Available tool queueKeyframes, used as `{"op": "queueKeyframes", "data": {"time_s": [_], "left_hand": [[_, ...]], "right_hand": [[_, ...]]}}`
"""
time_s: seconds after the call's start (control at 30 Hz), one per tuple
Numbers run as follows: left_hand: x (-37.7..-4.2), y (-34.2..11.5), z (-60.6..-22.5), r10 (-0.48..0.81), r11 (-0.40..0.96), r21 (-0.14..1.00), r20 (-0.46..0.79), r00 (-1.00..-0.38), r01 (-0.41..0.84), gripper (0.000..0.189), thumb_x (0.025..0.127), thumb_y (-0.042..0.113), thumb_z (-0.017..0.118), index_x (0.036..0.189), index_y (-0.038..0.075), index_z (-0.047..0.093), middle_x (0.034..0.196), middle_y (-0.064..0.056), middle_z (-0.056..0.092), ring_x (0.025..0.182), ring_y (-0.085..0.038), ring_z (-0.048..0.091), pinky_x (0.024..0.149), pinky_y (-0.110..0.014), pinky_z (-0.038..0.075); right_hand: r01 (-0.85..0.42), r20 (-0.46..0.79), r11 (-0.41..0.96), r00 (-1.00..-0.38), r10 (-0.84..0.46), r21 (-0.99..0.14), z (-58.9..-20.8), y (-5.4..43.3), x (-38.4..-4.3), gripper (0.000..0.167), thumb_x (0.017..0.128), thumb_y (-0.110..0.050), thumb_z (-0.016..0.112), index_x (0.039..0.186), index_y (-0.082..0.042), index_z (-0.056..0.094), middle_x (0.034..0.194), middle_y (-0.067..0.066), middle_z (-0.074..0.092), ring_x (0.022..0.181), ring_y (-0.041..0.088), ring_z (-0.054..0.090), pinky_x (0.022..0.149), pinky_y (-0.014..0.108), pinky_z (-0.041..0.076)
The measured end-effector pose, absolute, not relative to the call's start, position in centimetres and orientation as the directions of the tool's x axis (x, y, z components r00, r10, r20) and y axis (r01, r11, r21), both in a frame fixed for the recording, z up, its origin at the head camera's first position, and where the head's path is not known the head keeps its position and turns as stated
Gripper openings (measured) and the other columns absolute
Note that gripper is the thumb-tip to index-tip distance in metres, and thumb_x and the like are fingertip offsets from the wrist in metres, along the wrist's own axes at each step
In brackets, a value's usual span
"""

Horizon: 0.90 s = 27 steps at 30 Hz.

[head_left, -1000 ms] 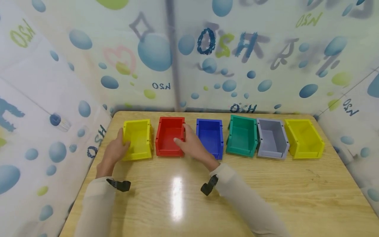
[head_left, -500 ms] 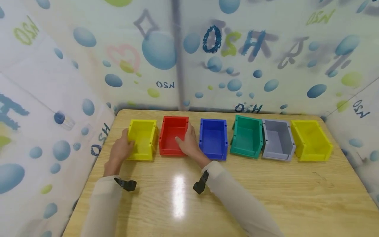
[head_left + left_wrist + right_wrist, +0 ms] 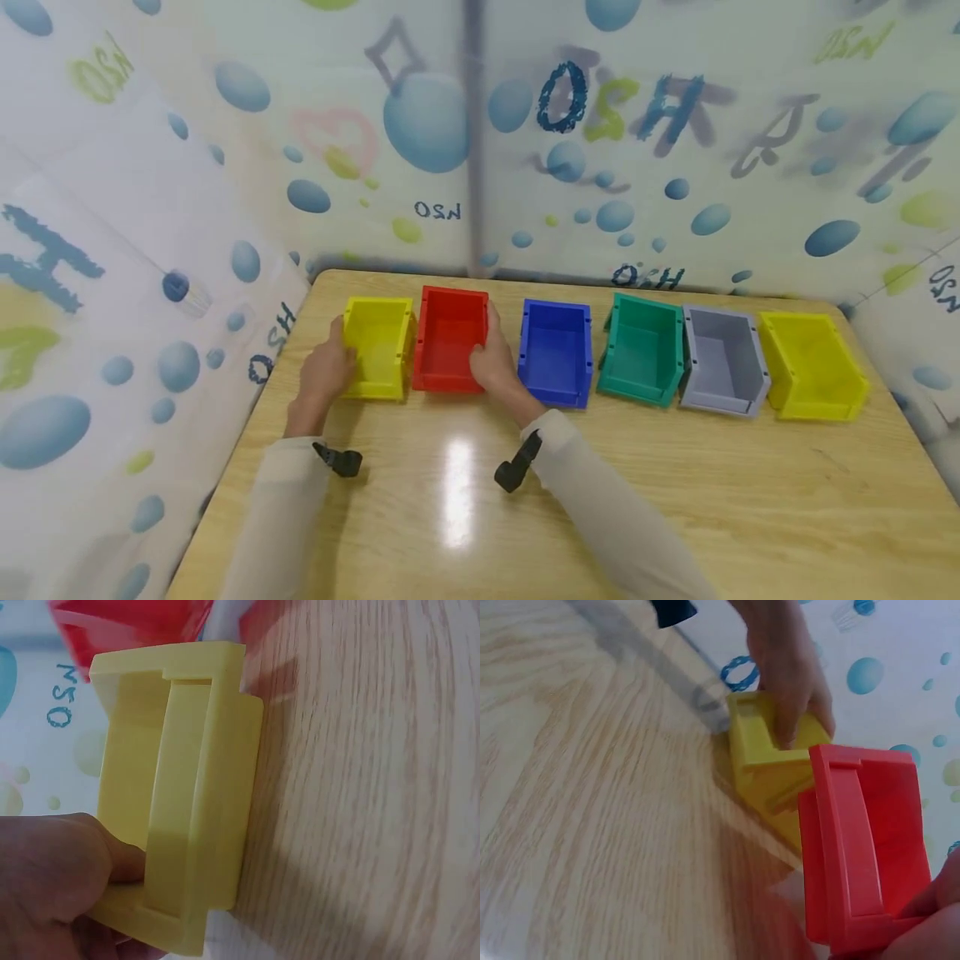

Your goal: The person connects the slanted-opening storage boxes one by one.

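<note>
My left hand [image 3: 324, 368] grips the left wall of a yellow plastic storage bin [image 3: 381, 340]. In the left wrist view its thumb lies inside that bin [image 3: 180, 757], and the other fingers are partly hidden behind the wall. Just right of it is a red storage bin [image 3: 452, 340], whose right wall my right hand [image 3: 497, 363] holds, thumb inside and fingers outside. The right wrist view shows the red bin [image 3: 855, 847] raised a little over the wood, with its reflection below. Yellow and red bins stand side by side, edges almost meeting in the head view.
To the right, a blue bin [image 3: 555, 354], a green bin [image 3: 642, 350], a grey bin [image 3: 723, 360] and another yellow bin [image 3: 813, 367] stand in a row. Behind the wooden table [image 3: 570, 500] hangs a patterned wall cloth [image 3: 525, 192], also along the left side.
The head view has turned left, shifting everything rightward. The left yellow bin has come closer to the red one, and the red bin has risen slightly. Both hands have kept their grip.
</note>
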<state>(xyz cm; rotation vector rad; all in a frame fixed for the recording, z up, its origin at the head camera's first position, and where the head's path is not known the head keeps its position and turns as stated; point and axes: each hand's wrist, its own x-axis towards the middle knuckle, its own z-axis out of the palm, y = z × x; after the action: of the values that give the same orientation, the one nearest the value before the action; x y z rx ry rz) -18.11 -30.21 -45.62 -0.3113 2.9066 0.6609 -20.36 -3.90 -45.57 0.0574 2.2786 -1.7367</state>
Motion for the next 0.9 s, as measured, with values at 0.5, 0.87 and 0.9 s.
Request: {"op": "queueKeyframes", "data": {"time_s": [0.5,0.87,0.9], "left_hand": [[-18.4,-30.1,-45.7,-0.164,0.885,0.403,-0.199,-0.966,-0.233,0.06,0.104,0.015,0.039,0.155,0.004,0.011,0.11,-0.03,0.061,0.077,-0.033,0.056,0.068,-0.043,0.043],[-18.3,-29.9,-45.5,-0.17,0.882,0.402,-0.214,-0.962,-0.245,0.061,0.104,0.015,0.04,0.155,0.004,0.01,0.114,-0.032,0.06,0.078,-0.034,0.056,0.069,-0.045,0.044],[-18.3,-29.9,-45.5,-0.169,0.882,0.403,-0.21,-0.963,-0.243,0.061,0.104,0.015,0.04,0.155,0.005,0.01,0.113,-0.031,0.06,0.078,-0.034,0.056,0.069,-0.045,0.044]], "right_hand": [[0.247,-0.269,0.164,-0.955,-0.128,-0.955,-44.2,-4.2,-20.2,0.08,0.098,0.006,0.037,0.16,-0.034,0.006,0.154,0.005,0.037,0.125,0.032,0.048,0.099,0.05,0.047],[0.243,-0.264,0.191,-0.96,-0.097,-0.951,-42.9,-5.2,-19.6,0.08,0.098,0.006,0.038,0.159,-0.033,0.004,0.149,0.008,0.043,0.12,0.033,0.051,0.095,0.048,0.049],[0.236,-0.259,0.2,-0.961,-0.096,-0.951,-42.8,-5.3,-19.6,0.08,0.098,0.006,0.038,0.159,-0.032,0.003,0.15,0.007,0.042,0.121,0.032,0.051,0.096,0.048,0.049]]}}
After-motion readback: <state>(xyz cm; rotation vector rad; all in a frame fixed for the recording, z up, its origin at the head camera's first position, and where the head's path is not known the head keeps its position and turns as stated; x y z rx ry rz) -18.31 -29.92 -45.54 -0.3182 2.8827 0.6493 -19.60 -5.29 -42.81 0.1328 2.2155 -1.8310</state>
